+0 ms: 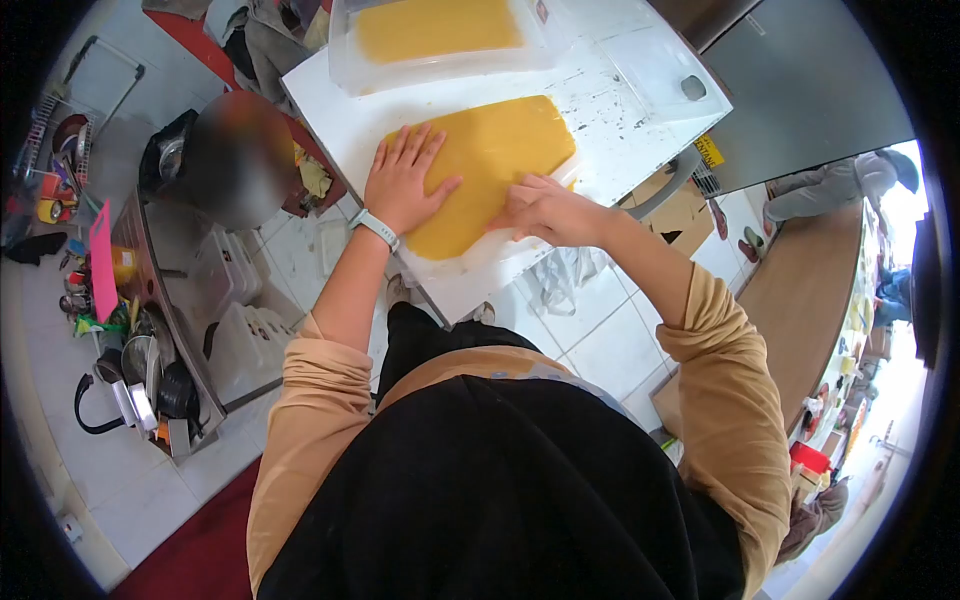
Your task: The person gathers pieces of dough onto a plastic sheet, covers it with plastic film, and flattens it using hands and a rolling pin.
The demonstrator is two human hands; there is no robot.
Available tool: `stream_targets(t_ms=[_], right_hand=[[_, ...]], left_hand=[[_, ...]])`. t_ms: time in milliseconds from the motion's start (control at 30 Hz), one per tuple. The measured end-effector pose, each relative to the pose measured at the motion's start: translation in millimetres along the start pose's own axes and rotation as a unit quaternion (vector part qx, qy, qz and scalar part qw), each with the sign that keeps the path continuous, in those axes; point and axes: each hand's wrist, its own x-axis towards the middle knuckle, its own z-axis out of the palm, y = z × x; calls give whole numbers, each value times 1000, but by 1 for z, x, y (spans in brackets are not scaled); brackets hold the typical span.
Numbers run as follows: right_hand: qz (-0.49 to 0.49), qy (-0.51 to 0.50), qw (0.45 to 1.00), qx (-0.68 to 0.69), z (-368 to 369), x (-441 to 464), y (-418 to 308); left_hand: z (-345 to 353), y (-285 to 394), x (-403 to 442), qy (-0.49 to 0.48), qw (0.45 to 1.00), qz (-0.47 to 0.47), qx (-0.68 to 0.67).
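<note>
A flat yellow dough-like slab (pixel 495 150) lies on the white table, with a clear plastic sheet (pixel 480 262) showing under its near edge. My left hand (pixel 403 185) rests flat on the slab's left side, fingers spread, a pale watch on the wrist. At the near right edge of the slab, my right hand (pixel 555 210) presses down with its fingers curled together. Whatever may be between those fingers is hidden. Beyond the slab stands a translucent plastic tub (pixel 440 75) with another yellow layer (pixel 440 28) in it.
A clear lid (pixel 650 70) lies at the table's far right. The white table (pixel 335 115) has its near corner before me. To the left, a person (pixel 240 160) is close by a cabinet (pixel 165 290) holding plastic tubs. A cardboard box (pixel 680 215) stands right of the table.
</note>
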Motion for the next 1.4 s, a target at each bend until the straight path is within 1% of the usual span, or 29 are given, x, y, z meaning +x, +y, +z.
stream_targets(t_ms=[67, 167, 200, 233, 267, 333, 367, 400, 433, 467, 533, 567, 600, 667, 700, 733, 767, 800, 867, 900, 933, 1000, 1100, 1133, 1233, 1333, 1400], right_hand=[[11, -10, 1000, 14, -5, -12, -4], [-6, 27, 995, -91, 5, -27, -2], [23, 39, 991, -129, 5, -33, -11], [65, 71, 988, -123, 0, -37, -26], [114, 108, 980, -119, -7, -42, -42], [164, 233, 954, -93, -15, -57, -65], [217, 295, 929, -51, -22, -71, -84], [266, 359, 895, -7, -28, -82, -107], [308, 427, 849, 40, -27, -96, -128], [404, 450, 792, 82, -21, -120, -142], [546, 471, 667, 186, 0, -157, -163], [532, 562, 599, 208, 27, -182, -168], [503, 642, 534, 224, 59, -209, -174], [547, 696, 434, 166, 91, -265, -212], [585, 698, 394, 124, 90, -286, -239], [618, 697, 352, 85, 83, -310, -266], [656, 630, 402, -109, 77, -339, -290], [666, 531, 433, -296, 78, -370, -307], [696, 617, 289, -229, 94, -442, -327], [687, 632, 240, -266, 106, -487, -337], [674, 645, 190, -305, 114, -530, -346], [668, 607, 108, -417, 113, -603, -363], [688, 547, 60, -472, 131, -723, -375], [677, 568, 34, -467, 135, -755, -374], [665, 587, 9, -462, 148, -833, -365], [694, 579, -1, -428, 168, -884, -355], [715, 563, 7, -414, 180, -911, -352]], left_hand=[[-2, 1, 0, 5, 1000, 1, -2], [-6, 4, -1, 5, 1000, 4, -6], [-5, 2, -2, 4, 1000, 9, -3], [-4, 1, -1, 6, 1000, 25, -4], [-9, 5, 2, -13, 999, 30, 12], [-16, 7, 6, -12, 998, 68, -12], [-16, 7, 7, -7, 996, 92, -12], [-17, 2, 10, -42, 994, 95, -14], [-13, -3, 7, -40, 995, 89, -2], [-16, 0, 11, -29, 994, 109, -11], [-16, -3, 16, -58, 997, 51, -19], [-5, -14, 25, -39, 994, 68, -69], [1, -19, 32, -32, 992, 31, -115], [-11, 11, 37, -45, 999, -24, 5], [-18, 27, 37, -52, 995, -56, 69], [-20, 44, 38, -59, 995, -39, 67], [-19, 63, 41, -65, 995, -24, 66], [-15, 78, 43, -73, 995, -9, 66], [-17, 126, 38, -30, 997, 64, 43], [-11, 152, 35, -9, 995, 99, 27], [-2, 169, 36, 1, 995, 101, 16], [20, 196, 38, 22, 994, 105, -8], [50, 247, 37, -8, 995, 81, -59], [53, 272, 37, -15, 995, 79, -66], [42, 348, 39, -60, 997, 55, 0], [42, 381, 49, -40, 996, 60, 44], [37, 393, 57, -8, 993, 106, 49]])
